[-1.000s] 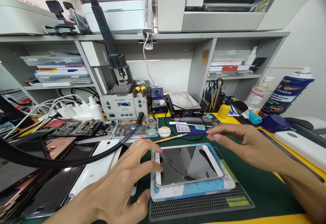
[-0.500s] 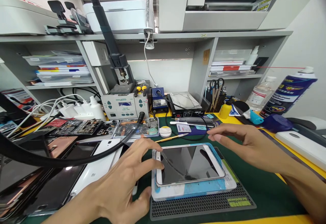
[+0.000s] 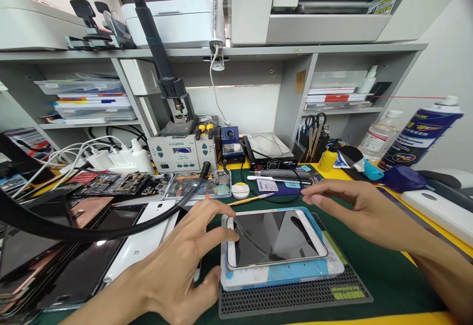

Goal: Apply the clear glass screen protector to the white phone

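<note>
A white-framed smartphone [image 3: 273,241] with a dark screen lies face up on a blue-and-white box [image 3: 288,275]. Under the box is a black honeycomb mat [image 3: 295,298]. My left hand [image 3: 181,261] reaches in from the left with fingers apart, two fingertips resting at the phone's left end and the thumb beside the box. Off to the right, my right hand [image 3: 354,211] hovers over the green mat [image 3: 377,271], fingers extended and holding nothing, apart from the phone.
Several phones, one a white phone [image 3: 138,246], crowd the left side beneath a thick black hose [image 3: 111,234]. Behind stand a rework station [image 3: 181,152], a tray of small parts [image 3: 218,184] and a yellow brush [image 3: 251,198]. A spray can [image 3: 417,135] stands at right.
Both hands and the phone stay in place. Only a very slight shift of the whole view shows.
</note>
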Motion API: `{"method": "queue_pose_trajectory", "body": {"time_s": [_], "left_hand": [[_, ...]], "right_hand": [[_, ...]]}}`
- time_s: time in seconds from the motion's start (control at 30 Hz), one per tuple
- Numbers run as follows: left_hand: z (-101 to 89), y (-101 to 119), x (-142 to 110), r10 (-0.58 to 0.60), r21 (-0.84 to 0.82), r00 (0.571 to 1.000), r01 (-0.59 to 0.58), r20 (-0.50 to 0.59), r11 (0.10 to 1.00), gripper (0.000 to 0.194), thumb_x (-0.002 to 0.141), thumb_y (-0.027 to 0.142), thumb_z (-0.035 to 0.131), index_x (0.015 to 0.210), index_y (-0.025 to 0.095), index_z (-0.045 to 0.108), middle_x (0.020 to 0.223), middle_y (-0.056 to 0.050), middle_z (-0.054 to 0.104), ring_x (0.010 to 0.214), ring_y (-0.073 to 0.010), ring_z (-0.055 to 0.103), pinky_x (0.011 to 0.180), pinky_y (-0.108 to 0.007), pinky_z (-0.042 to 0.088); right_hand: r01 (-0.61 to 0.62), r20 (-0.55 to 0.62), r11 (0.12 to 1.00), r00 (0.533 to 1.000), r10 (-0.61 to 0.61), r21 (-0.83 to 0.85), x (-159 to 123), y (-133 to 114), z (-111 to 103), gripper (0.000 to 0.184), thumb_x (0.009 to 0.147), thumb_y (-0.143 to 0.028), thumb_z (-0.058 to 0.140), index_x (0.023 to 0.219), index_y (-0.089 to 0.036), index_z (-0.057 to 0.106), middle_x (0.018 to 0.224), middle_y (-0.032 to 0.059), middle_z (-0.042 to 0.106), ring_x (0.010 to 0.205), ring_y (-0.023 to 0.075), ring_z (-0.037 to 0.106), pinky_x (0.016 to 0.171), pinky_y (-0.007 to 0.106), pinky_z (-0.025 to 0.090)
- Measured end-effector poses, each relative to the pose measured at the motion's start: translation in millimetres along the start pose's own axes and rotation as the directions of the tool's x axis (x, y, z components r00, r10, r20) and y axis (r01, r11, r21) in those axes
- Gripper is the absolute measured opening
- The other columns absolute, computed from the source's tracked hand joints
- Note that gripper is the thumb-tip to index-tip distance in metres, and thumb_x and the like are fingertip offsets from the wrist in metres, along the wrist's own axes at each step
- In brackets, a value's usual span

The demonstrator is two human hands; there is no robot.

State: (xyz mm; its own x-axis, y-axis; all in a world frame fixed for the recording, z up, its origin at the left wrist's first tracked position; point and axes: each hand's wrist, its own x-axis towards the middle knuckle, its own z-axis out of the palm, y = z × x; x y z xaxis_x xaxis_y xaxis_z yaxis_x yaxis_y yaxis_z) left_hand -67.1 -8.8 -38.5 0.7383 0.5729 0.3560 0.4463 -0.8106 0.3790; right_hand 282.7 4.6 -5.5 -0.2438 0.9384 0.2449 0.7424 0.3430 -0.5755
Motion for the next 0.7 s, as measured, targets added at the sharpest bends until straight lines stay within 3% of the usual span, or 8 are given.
{"method": "queue_pose_trajectory", "body": {"time_s": [0.23, 0.7], "left_hand": [[-0.5, -0.7, 0.8, -0.013, 0.023, 1.000, 0.013, 0.003, 1.000, 0.049, 0.072, 0.013, 0.053, 0.120, 0.023, 0.056, 0.135, -0.013, 0.043, 0.124, -0.0345, 0.047, 0.102, -0.058, 0.043], [0.7, -1.4, 1.2, -0.069, 0.047, 0.997, 0.068, 0.018, 0.997, 0.052, 0.075, 0.014, 0.053, 0.126, 0.024, 0.051, 0.139, -0.014, 0.041, 0.129, -0.0374, 0.045, 0.106, -0.066, 0.041]], "right_hand": [[0.019, -0.007, 1.000, 1.000, -0.019, 0.000, -0.2, 0.7, 0.4, 0.034, 0.095, -0.055, 0.062, 0.118, -0.034, 0.077, 0.114, 0.0033, 0.080, 0.105, 0.0327, 0.072, 0.085, 0.043, 0.060], [-0.006, 0.011, 1.000, 1.000, 0.006, 0.002, 0.0, 1.8, 0.5, 0.034, 0.096, -0.056, 0.060, 0.117, -0.036, 0.076, 0.116, 0.0016, 0.079, 0.108, 0.0314, 0.071, 0.090, 0.043, 0.057]]}}
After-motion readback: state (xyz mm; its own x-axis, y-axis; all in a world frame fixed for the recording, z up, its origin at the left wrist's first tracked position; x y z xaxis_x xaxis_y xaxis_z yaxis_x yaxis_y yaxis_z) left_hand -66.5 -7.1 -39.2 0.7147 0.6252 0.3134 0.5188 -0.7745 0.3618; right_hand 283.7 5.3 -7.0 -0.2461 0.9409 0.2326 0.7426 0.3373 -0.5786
